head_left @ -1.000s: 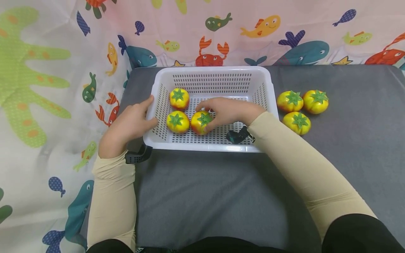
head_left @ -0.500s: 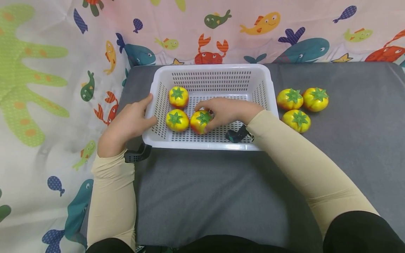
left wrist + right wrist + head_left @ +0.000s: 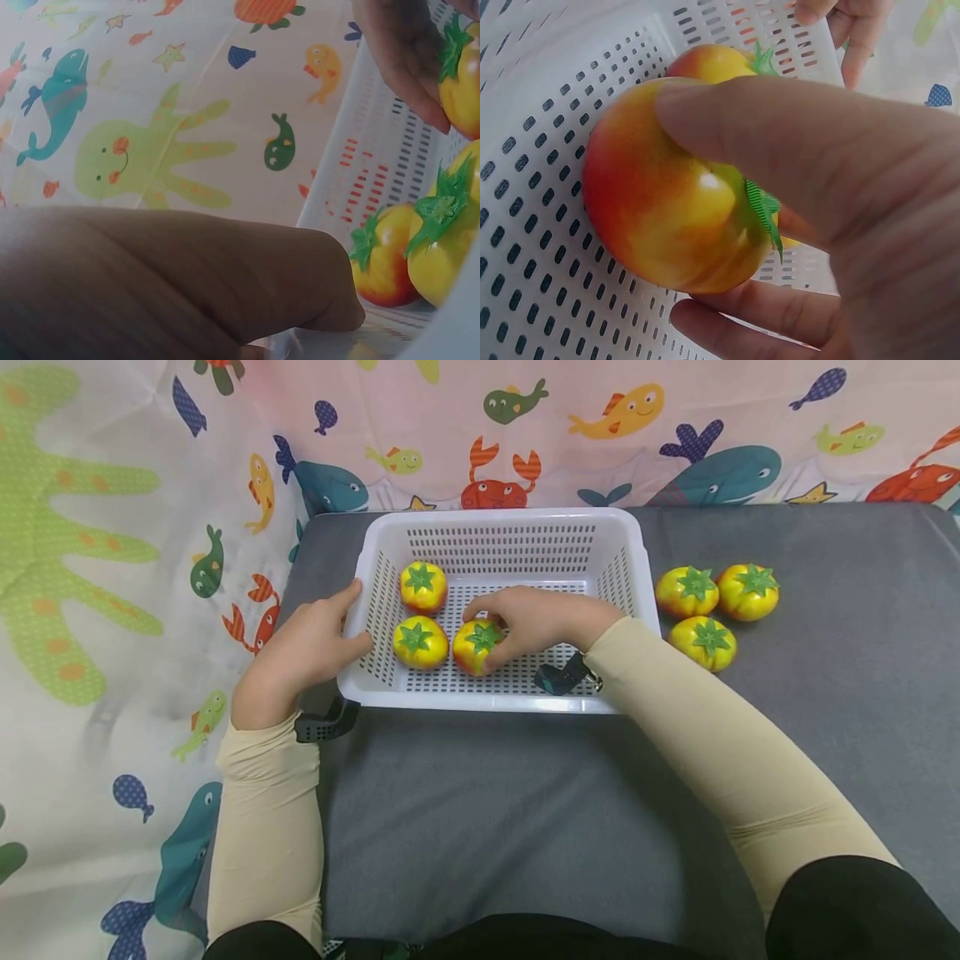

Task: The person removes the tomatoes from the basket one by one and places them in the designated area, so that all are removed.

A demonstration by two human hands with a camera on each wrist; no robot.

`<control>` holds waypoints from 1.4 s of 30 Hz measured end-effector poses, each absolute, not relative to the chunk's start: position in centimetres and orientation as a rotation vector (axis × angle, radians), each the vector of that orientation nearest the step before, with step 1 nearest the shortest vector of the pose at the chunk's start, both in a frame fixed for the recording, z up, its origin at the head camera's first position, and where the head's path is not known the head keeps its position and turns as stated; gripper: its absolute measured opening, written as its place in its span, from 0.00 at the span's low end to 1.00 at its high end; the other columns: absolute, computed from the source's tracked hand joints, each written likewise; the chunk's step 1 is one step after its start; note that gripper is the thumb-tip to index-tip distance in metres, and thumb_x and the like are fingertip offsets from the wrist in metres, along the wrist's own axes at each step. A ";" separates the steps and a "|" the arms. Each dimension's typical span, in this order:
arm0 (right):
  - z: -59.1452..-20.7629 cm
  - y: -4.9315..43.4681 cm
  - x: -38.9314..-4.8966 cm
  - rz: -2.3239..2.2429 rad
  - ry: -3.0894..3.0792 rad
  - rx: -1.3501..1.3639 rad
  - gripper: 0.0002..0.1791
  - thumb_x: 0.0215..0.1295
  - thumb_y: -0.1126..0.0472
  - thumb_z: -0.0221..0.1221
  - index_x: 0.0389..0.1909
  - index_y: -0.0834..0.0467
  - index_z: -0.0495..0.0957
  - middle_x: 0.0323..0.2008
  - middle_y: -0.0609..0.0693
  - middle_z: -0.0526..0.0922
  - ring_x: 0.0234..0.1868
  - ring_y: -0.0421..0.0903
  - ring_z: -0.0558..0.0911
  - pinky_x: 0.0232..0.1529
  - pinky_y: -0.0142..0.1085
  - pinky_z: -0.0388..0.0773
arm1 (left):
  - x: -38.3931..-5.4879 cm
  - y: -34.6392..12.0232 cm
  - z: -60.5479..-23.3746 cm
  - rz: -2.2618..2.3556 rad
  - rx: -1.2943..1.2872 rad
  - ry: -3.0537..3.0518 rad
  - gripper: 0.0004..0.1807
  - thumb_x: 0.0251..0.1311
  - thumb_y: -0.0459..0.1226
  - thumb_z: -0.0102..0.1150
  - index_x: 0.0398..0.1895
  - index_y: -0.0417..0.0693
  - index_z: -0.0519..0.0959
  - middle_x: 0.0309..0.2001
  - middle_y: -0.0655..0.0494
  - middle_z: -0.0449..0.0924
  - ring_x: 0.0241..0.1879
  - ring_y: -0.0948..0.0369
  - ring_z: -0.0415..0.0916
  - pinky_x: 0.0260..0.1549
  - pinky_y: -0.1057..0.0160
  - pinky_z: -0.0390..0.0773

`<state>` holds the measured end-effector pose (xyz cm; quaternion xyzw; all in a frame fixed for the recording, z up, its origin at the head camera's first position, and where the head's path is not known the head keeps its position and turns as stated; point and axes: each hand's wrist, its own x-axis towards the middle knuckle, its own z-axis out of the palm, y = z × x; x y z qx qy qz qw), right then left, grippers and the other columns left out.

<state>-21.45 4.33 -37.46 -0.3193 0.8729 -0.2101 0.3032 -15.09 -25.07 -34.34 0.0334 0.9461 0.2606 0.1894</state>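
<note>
My right hand [image 3: 536,620] reaches into the white plastic basket [image 3: 495,702] and holds a yellow-red toy tomato [image 3: 474,649] between thumb and fingers. In the right wrist view the thumb lies across the held tomato [image 3: 667,202], with fingers beneath it. Two more toy tomatoes stand at the basket's left end, a back one [image 3: 423,587] and a front one [image 3: 420,642]. The left hand [image 3: 307,643] grips the basket's left rim, thumb over the edge. In the left wrist view a digit [image 3: 300,277] of that hand crosses near the tomatoes.
Right of the basket, three similar tomatoes sit grouped on the grey-covered table [image 3: 487,827]: a left one [image 3: 686,592], a right one [image 3: 748,592] and a front one [image 3: 703,643]. A sea-animal printed curtain [image 3: 442,427] borders the back and left sides.
The held tomato has shifted very slightly right, opening a thin gap to its neighbour. Both hands keep their holds; the whole head view has drifted a little.
</note>
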 end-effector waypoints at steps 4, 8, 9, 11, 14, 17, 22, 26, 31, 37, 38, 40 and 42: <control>-37.4 4.3 -21.4 -0.573 2.308 -0.840 0.41 0.57 0.45 0.76 0.72 0.47 0.73 0.59 0.50 0.81 0.58 0.50 0.77 0.66 0.48 0.77 | -15.2 -25.1 -34.4 0.737 0.086 2.665 0.48 0.69 0.39 0.60 0.87 0.50 0.46 0.59 0.37 0.82 0.44 0.44 0.88 0.40 0.50 0.89; -37.4 4.4 -21.4 -0.587 2.306 -0.825 0.42 0.55 0.45 0.77 0.71 0.47 0.74 0.56 0.49 0.81 0.55 0.50 0.77 0.63 0.46 0.78 | -15.3 -25.1 -34.6 0.751 0.090 2.666 0.48 0.69 0.39 0.60 0.87 0.50 0.46 0.58 0.37 0.82 0.43 0.44 0.89 0.38 0.52 0.90; -37.4 4.4 -21.4 -0.593 2.302 -0.822 0.42 0.54 0.45 0.77 0.70 0.47 0.74 0.55 0.49 0.81 0.55 0.50 0.77 0.62 0.46 0.78 | -15.3 -25.1 -34.6 0.752 0.091 2.665 0.48 0.69 0.39 0.61 0.87 0.51 0.46 0.58 0.37 0.82 0.43 0.44 0.89 0.37 0.52 0.90; -37.4 4.4 -21.4 -0.608 2.301 -0.823 0.41 0.54 0.45 0.77 0.70 0.47 0.75 0.55 0.50 0.82 0.55 0.50 0.77 0.62 0.46 0.78 | -15.3 -25.2 -34.7 0.753 0.094 2.667 0.48 0.69 0.39 0.61 0.87 0.51 0.46 0.58 0.37 0.83 0.43 0.44 0.89 0.37 0.53 0.90; -37.3 4.4 -21.3 -0.630 2.295 -0.828 0.41 0.54 0.45 0.77 0.70 0.47 0.75 0.56 0.50 0.81 0.55 0.50 0.77 0.62 0.46 0.78 | -15.3 -25.2 -34.6 0.746 0.094 2.669 0.48 0.69 0.39 0.61 0.87 0.52 0.46 0.58 0.37 0.83 0.43 0.44 0.89 0.37 0.53 0.90; -37.1 4.5 -21.3 -0.639 2.300 -0.832 0.41 0.54 0.45 0.76 0.70 0.47 0.75 0.56 0.49 0.81 0.55 0.50 0.77 0.62 0.46 0.78 | -15.3 -25.2 -34.4 0.741 0.099 2.671 0.48 0.69 0.39 0.61 0.87 0.52 0.45 0.58 0.37 0.83 0.43 0.44 0.89 0.37 0.53 0.90; -37.0 4.5 -21.3 -0.654 2.315 -0.842 0.40 0.55 0.46 0.75 0.69 0.47 0.76 0.54 0.48 0.82 0.54 0.49 0.77 0.60 0.45 0.79 | -15.3 -25.2 -34.4 0.742 0.087 2.663 0.49 0.70 0.40 0.61 0.87 0.52 0.45 0.58 0.37 0.82 0.43 0.45 0.89 0.37 0.53 0.90; -37.0 4.6 -21.2 -0.678 2.328 -0.860 0.39 0.55 0.46 0.75 0.69 0.47 0.76 0.54 0.47 0.82 0.54 0.49 0.77 0.59 0.44 0.78 | -15.2 -25.2 -34.4 0.741 0.078 2.657 0.49 0.69 0.40 0.61 0.87 0.52 0.45 0.59 0.38 0.82 0.43 0.45 0.88 0.37 0.54 0.89; -37.0 4.7 -21.2 -0.703 2.339 -0.873 0.38 0.56 0.46 0.74 0.69 0.48 0.77 0.51 0.47 0.83 0.52 0.49 0.78 0.56 0.43 0.78 | -15.2 -25.2 -34.5 0.745 0.079 2.654 0.49 0.69 0.40 0.61 0.87 0.52 0.45 0.59 0.38 0.82 0.44 0.46 0.88 0.38 0.54 0.89; -36.7 4.7 -21.2 -0.727 2.359 -0.874 0.38 0.55 0.46 0.74 0.69 0.48 0.77 0.50 0.47 0.83 0.50 0.49 0.78 0.54 0.42 0.79 | -15.1 -25.2 -34.5 0.749 0.059 2.643 0.49 0.70 0.40 0.60 0.87 0.53 0.44 0.58 0.38 0.82 0.42 0.47 0.88 0.37 0.55 0.89; -36.6 4.7 -21.1 -0.727 2.365 -0.871 0.39 0.54 0.45 0.74 0.69 0.48 0.77 0.50 0.47 0.83 0.50 0.49 0.78 0.54 0.43 0.79 | -15.1 -25.2 -34.5 0.750 0.058 2.642 0.49 0.70 0.40 0.60 0.87 0.53 0.44 0.57 0.38 0.82 0.42 0.47 0.88 0.37 0.56 0.89; -36.5 4.8 -21.1 -0.732 2.369 -0.867 0.39 0.54 0.46 0.74 0.69 0.48 0.77 0.51 0.48 0.82 0.51 0.49 0.77 0.54 0.43 0.79 | -15.1 -25.2 -34.5 0.751 0.062 2.643 0.49 0.70 0.40 0.60 0.87 0.53 0.44 0.57 0.38 0.82 0.42 0.48 0.88 0.36 0.56 0.89; -36.3 4.8 -21.0 -0.738 2.377 -0.863 0.39 0.54 0.45 0.74 0.69 0.48 0.77 0.52 0.48 0.82 0.51 0.49 0.77 0.55 0.43 0.79 | -15.1 -25.2 -34.5 0.752 0.065 2.645 0.49 0.70 0.40 0.61 0.87 0.53 0.44 0.57 0.38 0.82 0.42 0.47 0.88 0.36 0.56 0.89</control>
